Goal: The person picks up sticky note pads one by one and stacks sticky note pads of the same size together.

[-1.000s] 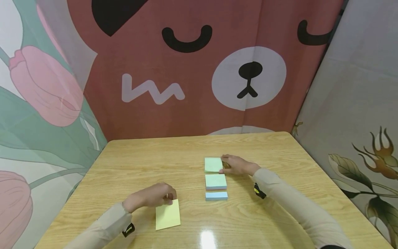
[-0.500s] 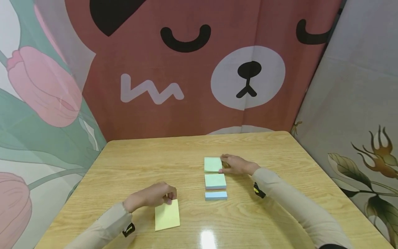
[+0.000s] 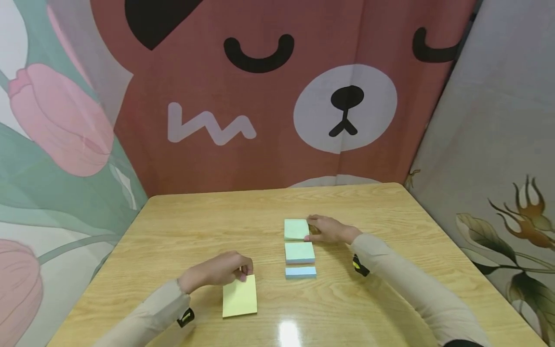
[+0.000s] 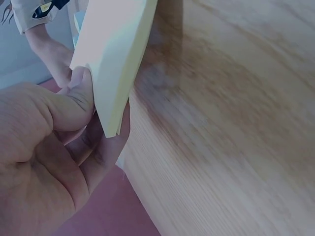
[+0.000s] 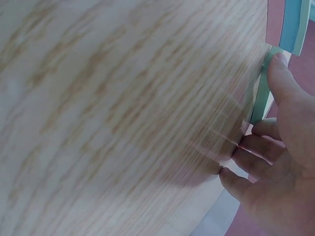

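My left hand (image 3: 221, 268) pinches the far edge of a pale yellow sticky note pad (image 3: 240, 297) between thumb and fingers. In the left wrist view that yellow pad (image 4: 115, 54) stands tilted, its thick edge showing. Farther back, my right hand (image 3: 331, 229) holds a light green sticky note pad (image 3: 297, 229) at its right side, thumb at the near corner and fingers at the far one. The right wrist view shows this green pad's edge (image 5: 261, 93) between thumb and index finger, the other fingertips touching the table.
Just nearer than the held green pad lies a sticky note stack (image 3: 299, 252), green on top with blue and pink layers below. A narrow light blue block (image 3: 300, 273) lies in front of it. Wooden table (image 3: 208, 217) beneath; printed cloth (image 3: 277, 164) hangs behind its far edge.
My left hand has shifted right and slightly away from me, carrying the yellow sticky note pad along. The right hand and the green pad stay where they were.
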`<state>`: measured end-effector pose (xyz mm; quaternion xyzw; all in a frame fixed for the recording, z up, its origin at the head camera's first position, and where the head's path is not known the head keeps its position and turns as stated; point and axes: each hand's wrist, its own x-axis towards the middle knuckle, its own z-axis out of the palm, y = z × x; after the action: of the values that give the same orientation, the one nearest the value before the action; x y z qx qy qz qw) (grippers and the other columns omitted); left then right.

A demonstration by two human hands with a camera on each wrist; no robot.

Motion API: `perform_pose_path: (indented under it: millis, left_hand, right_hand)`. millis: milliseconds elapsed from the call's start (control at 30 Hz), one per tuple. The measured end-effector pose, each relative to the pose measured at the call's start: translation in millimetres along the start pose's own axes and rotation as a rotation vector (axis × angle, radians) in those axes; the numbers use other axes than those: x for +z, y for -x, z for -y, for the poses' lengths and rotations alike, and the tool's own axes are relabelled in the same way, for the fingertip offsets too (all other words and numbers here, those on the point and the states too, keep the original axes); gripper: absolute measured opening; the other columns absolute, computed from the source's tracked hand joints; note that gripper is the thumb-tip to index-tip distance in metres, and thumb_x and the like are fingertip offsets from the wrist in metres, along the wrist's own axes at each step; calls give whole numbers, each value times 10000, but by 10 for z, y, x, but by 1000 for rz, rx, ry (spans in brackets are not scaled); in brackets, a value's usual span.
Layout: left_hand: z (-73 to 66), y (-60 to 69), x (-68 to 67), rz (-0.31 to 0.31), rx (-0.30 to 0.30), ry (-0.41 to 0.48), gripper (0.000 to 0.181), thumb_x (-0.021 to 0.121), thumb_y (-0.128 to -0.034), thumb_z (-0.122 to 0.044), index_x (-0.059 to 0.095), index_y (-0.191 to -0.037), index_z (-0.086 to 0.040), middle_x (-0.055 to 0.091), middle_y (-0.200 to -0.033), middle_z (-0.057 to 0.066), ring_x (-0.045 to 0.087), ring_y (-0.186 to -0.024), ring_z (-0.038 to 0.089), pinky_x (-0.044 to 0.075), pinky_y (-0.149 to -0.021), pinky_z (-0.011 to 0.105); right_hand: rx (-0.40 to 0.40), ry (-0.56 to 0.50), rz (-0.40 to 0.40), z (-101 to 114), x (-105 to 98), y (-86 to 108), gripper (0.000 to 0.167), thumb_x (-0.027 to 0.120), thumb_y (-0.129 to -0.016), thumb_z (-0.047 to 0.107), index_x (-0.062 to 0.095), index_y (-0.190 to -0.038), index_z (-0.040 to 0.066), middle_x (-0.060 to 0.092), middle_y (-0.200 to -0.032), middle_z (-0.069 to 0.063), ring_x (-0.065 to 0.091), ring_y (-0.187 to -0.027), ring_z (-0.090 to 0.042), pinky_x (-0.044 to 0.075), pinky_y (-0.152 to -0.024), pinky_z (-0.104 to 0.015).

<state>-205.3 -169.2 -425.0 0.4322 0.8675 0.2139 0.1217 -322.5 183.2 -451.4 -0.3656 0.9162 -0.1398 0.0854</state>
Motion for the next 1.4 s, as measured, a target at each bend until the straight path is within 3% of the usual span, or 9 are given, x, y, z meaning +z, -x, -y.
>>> perform_pose_path:
  millis: [667, 900, 1133, 1400]
  left_hand:
    - [-6, -54, 2, -71, -25, 88, 167, 624, -929, 64, 693, -981, -79, 651, -880, -96, 608, -825, 15, 519, -757, 200]
    - [-11, -96, -17, -135, 38, 105, 146, 650, -913, 64, 693, -987, -54, 678, -897, -49, 632, -838, 43, 533, -741, 218]
    - [-74, -165, -50, -171, 22, 195, 108, 674, -918, 1, 685, -1013, -49, 682, -914, -29, 644, -861, 70, 538, -761, 245]
    - [-130, -223, -82, -253, 22, 217, 133, 684, -914, -16, 692, -1041, -54, 695, -963, -8, 641, -871, 85, 536, -793, 287]
  right_hand:
    - [14, 11, 9, 12, -1, 2, 767, 576, -994, 439, 348, -1463, -123, 312, -1510, -321, 313, -1388, -459, 298, -1100, -550]
    - [16, 11, 5, 14, -3, 1, 770, 577, -991, 445, 356, -1457, -127, 321, -1505, -322, 321, -1383, -460, 305, -1096, -550]
    - [15, 7, 8, 9, 0, 0, 787, 573, -988, 463, 352, -1460, -126, 318, -1507, -320, 324, -1383, -457, 312, -1093, -546]
    - [12, 30, 15, -7, 12, -15, 789, 564, -990, 472, 344, -1469, -115, 316, -1513, -313, 319, -1389, -449, 309, -1099, -535]
